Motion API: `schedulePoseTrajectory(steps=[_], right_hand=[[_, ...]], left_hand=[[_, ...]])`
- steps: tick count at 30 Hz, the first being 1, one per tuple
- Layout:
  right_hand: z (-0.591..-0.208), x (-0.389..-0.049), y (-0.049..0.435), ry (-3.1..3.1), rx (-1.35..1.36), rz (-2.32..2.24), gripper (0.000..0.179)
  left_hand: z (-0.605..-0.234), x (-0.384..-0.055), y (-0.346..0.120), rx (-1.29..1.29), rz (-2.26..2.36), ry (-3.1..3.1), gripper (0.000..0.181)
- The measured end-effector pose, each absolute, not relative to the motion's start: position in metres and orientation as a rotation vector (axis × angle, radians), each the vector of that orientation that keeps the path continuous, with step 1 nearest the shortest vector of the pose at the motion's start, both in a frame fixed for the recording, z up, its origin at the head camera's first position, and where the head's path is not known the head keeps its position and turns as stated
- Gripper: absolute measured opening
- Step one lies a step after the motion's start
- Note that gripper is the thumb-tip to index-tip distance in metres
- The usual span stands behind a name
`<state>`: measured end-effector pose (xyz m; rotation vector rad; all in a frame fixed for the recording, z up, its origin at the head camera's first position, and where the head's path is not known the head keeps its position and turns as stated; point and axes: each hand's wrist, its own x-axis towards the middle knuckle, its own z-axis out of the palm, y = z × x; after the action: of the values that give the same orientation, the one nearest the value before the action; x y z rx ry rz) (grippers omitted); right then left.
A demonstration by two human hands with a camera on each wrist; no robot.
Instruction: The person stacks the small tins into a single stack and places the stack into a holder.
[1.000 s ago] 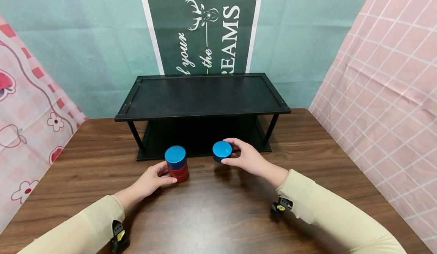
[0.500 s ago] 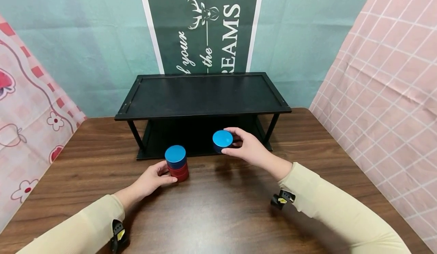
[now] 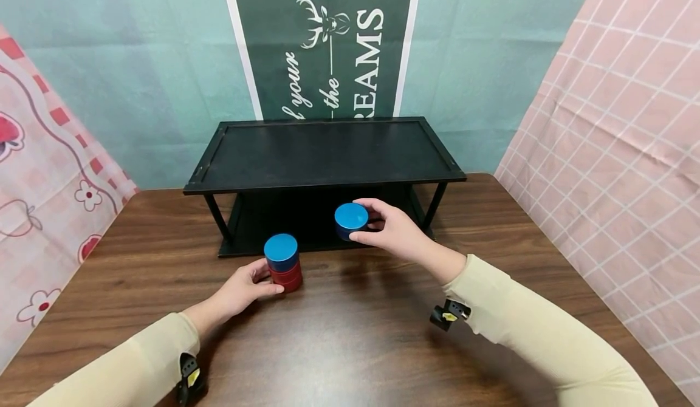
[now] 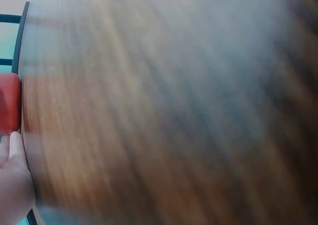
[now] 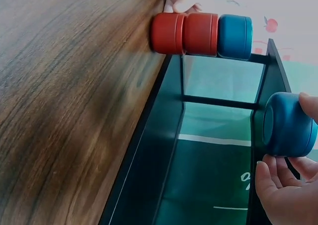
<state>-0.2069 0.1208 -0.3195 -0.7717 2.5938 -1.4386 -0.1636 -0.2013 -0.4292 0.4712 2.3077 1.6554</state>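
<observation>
A stack of small round tins stands on the table to the left of centre, two red tins (image 5: 200,34) below and a blue tin (image 3: 281,249) on top. My left hand (image 3: 243,287) grips the lowest red tin (image 5: 166,34), thumb on the near side and fingers partly hidden behind. Another blue tin (image 3: 352,217) is pinched between the thumb and fingers of my right hand (image 3: 395,232). That tin is held in the air, right of the stack and in front of the shelf opening, about as high as the stack's top or higher.
A black two-tier shelf (image 3: 328,152) stands at the back of the brown wooden table (image 3: 328,346), its lower tier just behind the tins. Patterned cloths hang at the left, back and right (image 3: 618,121). A camera is strapped to each wrist.
The right hand has lifted its blue tin higher, then drifted slightly left towards the stack. The left hand and the stack have stayed in place.
</observation>
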Motion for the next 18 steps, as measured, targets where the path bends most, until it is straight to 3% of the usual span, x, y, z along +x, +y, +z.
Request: schedulePoseTrajectory(steps=[18], right_hand=[[-0.32, -0.207, 0.095, 2.582, -0.83, -1.439, 0.055]], left_hand=[[-0.432, -0.165, -0.201, 0.471, 1.68, 2.289, 0.061]])
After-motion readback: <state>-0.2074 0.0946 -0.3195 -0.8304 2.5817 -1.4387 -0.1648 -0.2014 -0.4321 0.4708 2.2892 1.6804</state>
